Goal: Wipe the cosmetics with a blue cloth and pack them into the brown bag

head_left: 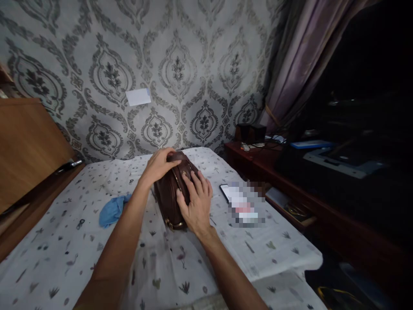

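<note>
A dark brown leather handbag [168, 196] with a gold zipper and gold hardware at its near end lies on the white patterned bedsheet [155, 262]. My left hand [160, 165] grips its far left end, thumb across the top and fingers curled over the far side, where their tips are hidden. Along the bag's right side rests my right hand [196, 200], fingers spread on the leather and thumb near the zipper. A crumpled blue cloth [112, 211] sits left of the bag. Right of it lies a phone [225, 192], mostly covered by blurring.
A wooden headboard-like panel [29, 146] stands at the left. To the right, a dark red desk [240, 157] carries small black boxes, cables and a blue item [311, 144], above an open drawer [290, 206]. Patterned wallpaper closes off the back, beside a purple curtain [297, 64].
</note>
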### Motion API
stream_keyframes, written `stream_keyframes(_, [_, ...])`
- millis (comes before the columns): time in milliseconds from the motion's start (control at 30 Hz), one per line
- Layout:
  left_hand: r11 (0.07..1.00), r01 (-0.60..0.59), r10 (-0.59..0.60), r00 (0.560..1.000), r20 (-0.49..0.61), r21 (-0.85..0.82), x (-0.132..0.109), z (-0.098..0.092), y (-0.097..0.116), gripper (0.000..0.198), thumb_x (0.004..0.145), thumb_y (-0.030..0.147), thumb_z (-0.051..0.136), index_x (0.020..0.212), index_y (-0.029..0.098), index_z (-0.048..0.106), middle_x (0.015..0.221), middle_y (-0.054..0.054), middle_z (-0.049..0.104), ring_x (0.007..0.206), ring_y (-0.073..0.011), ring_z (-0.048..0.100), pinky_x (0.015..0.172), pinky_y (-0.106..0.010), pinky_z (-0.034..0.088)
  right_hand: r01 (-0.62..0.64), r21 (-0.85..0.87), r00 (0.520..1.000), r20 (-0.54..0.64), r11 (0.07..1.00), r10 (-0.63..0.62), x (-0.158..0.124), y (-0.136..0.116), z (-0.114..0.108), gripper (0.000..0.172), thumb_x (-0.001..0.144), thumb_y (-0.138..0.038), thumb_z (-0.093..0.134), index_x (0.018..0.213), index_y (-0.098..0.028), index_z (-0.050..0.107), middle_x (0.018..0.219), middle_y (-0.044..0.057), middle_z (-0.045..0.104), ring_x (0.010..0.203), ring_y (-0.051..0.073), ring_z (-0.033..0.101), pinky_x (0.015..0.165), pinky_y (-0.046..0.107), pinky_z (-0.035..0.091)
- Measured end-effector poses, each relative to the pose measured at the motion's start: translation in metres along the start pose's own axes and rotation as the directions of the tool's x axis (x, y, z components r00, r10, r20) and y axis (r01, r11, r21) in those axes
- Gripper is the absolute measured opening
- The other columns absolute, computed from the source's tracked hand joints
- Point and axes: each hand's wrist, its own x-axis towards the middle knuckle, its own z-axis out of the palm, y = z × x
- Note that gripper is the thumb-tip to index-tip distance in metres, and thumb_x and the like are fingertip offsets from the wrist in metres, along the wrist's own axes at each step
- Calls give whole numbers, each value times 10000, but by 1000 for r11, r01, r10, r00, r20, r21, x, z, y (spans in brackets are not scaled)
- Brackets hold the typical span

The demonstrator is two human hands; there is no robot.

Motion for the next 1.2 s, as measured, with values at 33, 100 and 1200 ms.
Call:
stream_keyframes(33, [999,23,-22,1000,-12,44,-5,-4,-3,288,765,284,710,1035,183,708,1030,-58,742,957,-220,665,853,-302,476,0,-1,1000,2,1000,0,0,0,0,404,975,-327,483,1337,-193,602,1420,125,591,1421,294,418,1176,522,294])
stream_keyframes(100, [990,81,-77,996,-38,112,-12,-9,-8,178,789,297,682,920,182,717,917,-45,742,871,-215,661,783,-295,465,2,-1,1000,7,1000,-2,-1,1,0,401,971,-321,490,1337,-202,605,1422,119,592,1426,294,415,1172,524,298])
stream_keyframes(1200, [911,53,-58,998,0,409,-29,-13,29,178,933,211,532,854,182,688,845,-44,698,790,-204,610,680,-292,376,41,9,999,-20,999,-41,1,-1,0,288,989,-301,518,1203,-282,710,1366,109,578,1394,319,414,1120,564,354])
